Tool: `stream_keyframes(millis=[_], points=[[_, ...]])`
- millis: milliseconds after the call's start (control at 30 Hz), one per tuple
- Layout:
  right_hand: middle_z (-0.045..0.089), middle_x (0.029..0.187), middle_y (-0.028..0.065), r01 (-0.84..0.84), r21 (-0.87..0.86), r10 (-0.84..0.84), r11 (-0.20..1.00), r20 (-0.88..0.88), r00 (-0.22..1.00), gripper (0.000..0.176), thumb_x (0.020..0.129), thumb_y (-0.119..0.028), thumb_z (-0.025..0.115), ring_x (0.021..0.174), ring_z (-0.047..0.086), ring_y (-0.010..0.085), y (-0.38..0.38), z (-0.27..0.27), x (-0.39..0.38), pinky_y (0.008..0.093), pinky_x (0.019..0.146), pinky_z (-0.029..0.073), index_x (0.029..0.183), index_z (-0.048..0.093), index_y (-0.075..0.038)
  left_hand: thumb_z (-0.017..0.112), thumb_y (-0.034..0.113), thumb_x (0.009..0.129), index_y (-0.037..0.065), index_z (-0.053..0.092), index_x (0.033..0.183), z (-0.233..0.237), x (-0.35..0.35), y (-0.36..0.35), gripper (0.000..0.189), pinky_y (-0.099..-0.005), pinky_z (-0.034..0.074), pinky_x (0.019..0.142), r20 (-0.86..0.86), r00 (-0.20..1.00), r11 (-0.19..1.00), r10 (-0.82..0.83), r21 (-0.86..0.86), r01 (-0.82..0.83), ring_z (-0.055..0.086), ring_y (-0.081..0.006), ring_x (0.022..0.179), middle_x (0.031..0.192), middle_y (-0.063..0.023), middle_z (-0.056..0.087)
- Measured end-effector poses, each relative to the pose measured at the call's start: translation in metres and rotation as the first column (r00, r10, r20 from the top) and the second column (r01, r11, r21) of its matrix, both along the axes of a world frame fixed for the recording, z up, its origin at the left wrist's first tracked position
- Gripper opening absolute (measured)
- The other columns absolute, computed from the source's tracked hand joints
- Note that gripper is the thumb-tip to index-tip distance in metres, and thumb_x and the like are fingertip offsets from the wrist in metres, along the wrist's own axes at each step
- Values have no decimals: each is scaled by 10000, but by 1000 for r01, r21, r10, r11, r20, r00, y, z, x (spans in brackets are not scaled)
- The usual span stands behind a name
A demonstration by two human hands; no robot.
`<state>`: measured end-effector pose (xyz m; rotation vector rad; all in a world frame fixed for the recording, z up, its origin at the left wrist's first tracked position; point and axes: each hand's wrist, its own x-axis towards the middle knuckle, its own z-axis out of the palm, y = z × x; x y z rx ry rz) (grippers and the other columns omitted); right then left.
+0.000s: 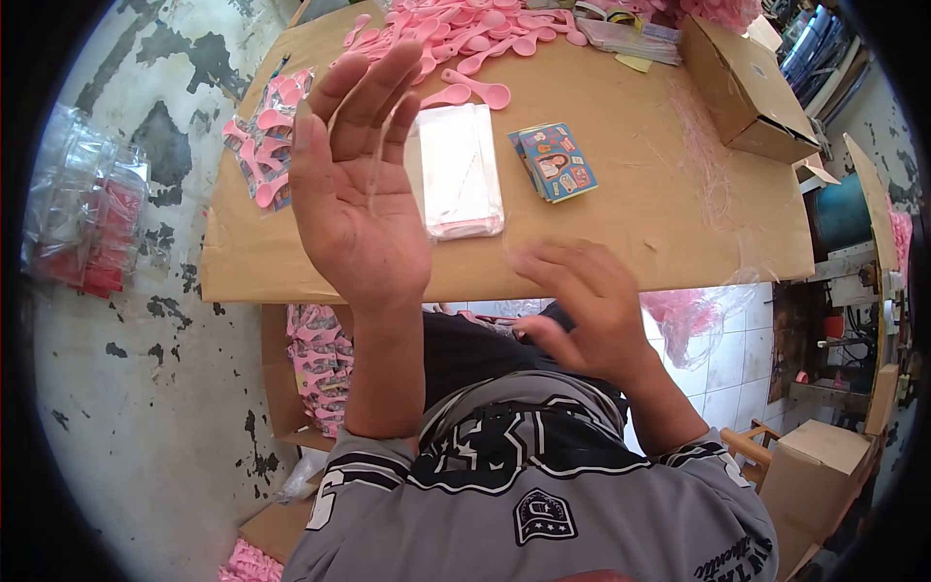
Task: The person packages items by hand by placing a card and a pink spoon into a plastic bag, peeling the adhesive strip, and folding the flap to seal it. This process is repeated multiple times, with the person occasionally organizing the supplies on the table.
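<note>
My left hand (364, 194) is raised above the table's left side, palm up, fingers apart and slightly bent. A thin pale strand seems to cross its palm; I cannot make out what it is. Just behind it lies a stack of clear plastic bags (461, 175), partly covered by the hand. My right hand (592, 301) hovers at the table's front edge, slightly blurred, its fingers stretched out and nothing in them. Beyond it sits a small pile of blue printed cards (558, 165). Pink plastic spoons (475, 34) are heaped at the back.
Packed pink spoons with cards (262, 145) lie at the table's left. A cardboard box (747, 92) stands at the back right, near loose plastic strands (708, 165). Below the table on the left, an open carton holds packed spoons (320, 364). Plastic bags (92, 209) hang on the left wall.
</note>
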<state>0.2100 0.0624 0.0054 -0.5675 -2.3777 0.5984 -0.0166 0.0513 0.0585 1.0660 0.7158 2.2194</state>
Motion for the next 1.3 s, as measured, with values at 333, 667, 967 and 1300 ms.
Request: stream_keyframes(millis=[333, 667, 967, 1300], points=[[728, 1053, 149, 499, 270, -558, 824, 232, 797, 282, 881, -295, 793, 1058, 645, 355, 57, -9, 65, 456, 935, 491, 991, 732, -43, 557, 200, 1083, -29, 630, 1269, -42, -71, -49, 304, -343, 506, 979, -290, 935, 892, 203, -339, -299, 675, -204, 1077, 1167, -173, 713], [731, 1181, 215, 403, 60, -406, 913, 69, 911, 360, 1041, -268, 626, 1161, 663, 391, 106, -20, 51, 479, 1030, 485, 1294, 696, -21, 344, 592, 1106, -58, 457, 1456, -62, -57, -47, 747, -459, 401, 1183, -112, 985, 961, -135, -255, 103, 585, -364, 1310, 1357, -290, 614], [680, 1359, 190, 535, -72, -535, 842, -242, 810, 315, 1044, -146, 611, 1315, 624, 320, 85, 16, 33, 419, 1095, 465, 1320, 666, -5, 341, 714, 1045, 82, 154, 1682, -56, -26, -33, 916, -518, 111, 1308, 454, 822, 927, -345, 25, 375, 123, -358, 1617, 1727, -247, 159], [438, 1613, 212, -156, 210, 154, 965, 28, 988, 840, 982, -691, 499, 1529, 354, 411, -8, 4, -67, 606, 1261, 129, 1571, 474, -92, 277, 865, 959, 378, -20, 1691, -50, 26, -21, 927, -519, 150, 1284, 420, 782, 884, -460, 132, 449, 41, -244, 1629, 1781, -62, -5]])
